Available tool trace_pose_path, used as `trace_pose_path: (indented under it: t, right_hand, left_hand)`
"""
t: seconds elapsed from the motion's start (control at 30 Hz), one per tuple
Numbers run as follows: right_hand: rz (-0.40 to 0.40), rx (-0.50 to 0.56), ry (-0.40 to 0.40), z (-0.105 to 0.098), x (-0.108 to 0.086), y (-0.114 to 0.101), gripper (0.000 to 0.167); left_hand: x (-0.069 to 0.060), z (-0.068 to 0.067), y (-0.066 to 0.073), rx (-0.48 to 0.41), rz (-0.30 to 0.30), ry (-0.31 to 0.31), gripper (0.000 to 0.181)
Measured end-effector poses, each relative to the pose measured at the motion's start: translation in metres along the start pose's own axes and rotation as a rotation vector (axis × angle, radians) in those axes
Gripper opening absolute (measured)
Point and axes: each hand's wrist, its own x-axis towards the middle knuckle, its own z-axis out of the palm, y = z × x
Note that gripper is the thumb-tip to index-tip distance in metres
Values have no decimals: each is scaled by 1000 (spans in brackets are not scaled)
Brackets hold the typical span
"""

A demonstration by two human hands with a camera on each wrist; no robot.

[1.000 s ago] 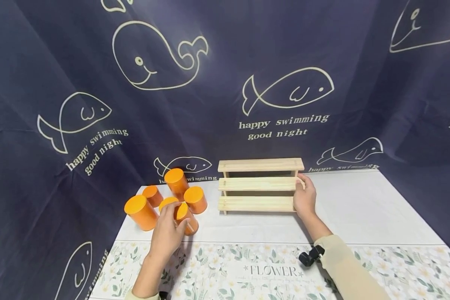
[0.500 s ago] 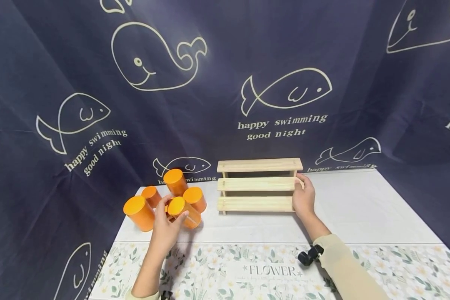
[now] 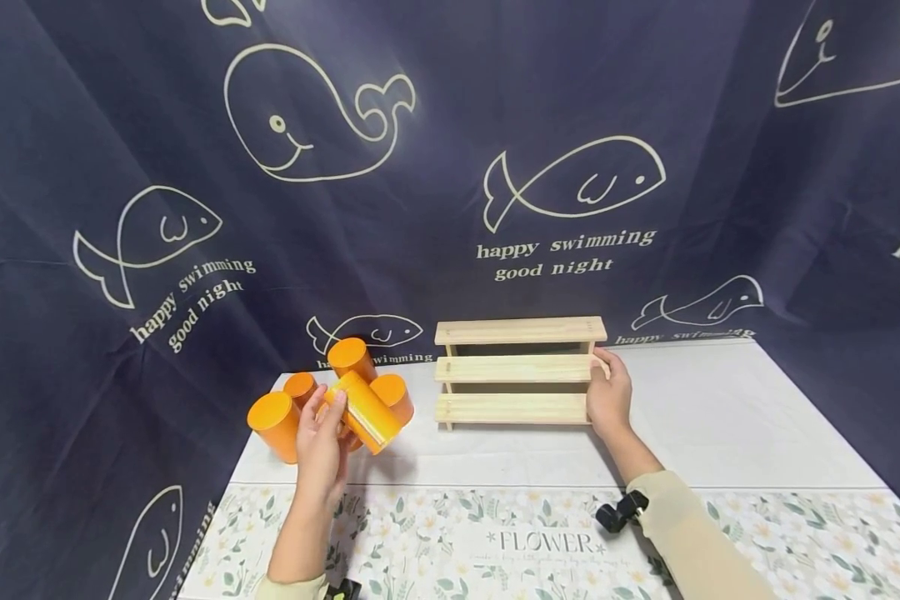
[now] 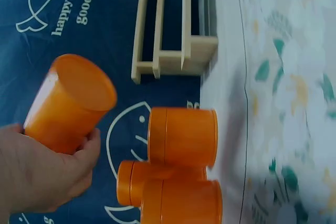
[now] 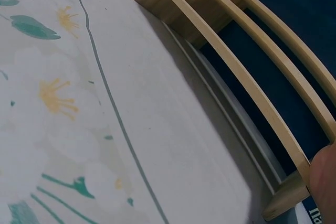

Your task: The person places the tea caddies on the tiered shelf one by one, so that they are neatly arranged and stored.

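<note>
My left hand [image 3: 320, 446] grips an orange cylindrical canister [image 3: 367, 414] and holds it tilted, raised over the other canisters. In the left wrist view the canister [image 4: 68, 103] sits between the thumb and the fingers, one round end toward the camera. A three-tier wooden step shelf [image 3: 513, 368] stands upright against the backdrop, with bare boards. My right hand [image 3: 609, 396] holds the shelf's right end, thumb at the front; its other fingers are partly hidden behind. The right wrist view shows only a small part of that hand [image 5: 323, 174] at the shelf's end.
Several more orange canisters of different sizes stand at the table's left, among them a tall one [image 3: 276, 423], a small one [image 3: 300, 388] and one by the backdrop [image 3: 351, 357]. A floral cloth [image 3: 540, 500] covers the table's front. A dark blue curtain [image 3: 435, 208] hangs behind.
My left hand has lifted the canister off the table and tipped it, its lower end swinging toward the right. The right hand has stayed on the shelf.
</note>
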Motion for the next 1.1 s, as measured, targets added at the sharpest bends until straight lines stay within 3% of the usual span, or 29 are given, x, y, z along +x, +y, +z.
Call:
trace_pose_path:
  t: [0.2,0.3,0.47,0.53,0.77,1.1]
  right_hand:
    - [3,3,3,-1,0,0,44]
    - [-1,0,0,0,0,0,44]
    - [0,-9,-7,1,-1,0,45]
    - [1,-6,-1,1,-1,0,44]
    - [6,-10,12,1,-1,-2,44]
    - [10,-14,12,1,-3,-3,44]
  left_hand:
    - [3,12,-5,-206,5,-58,69]
    - [4,19,-8,-239,8,-70,65]
    - [5,29,-9,-242,-8,-157,60]
    - [5,34,-8,-256,4,-202,58]
    - [3,50,-2,-270,88,-271,47]
    - [6,68,-2,-130,133,-246,59]
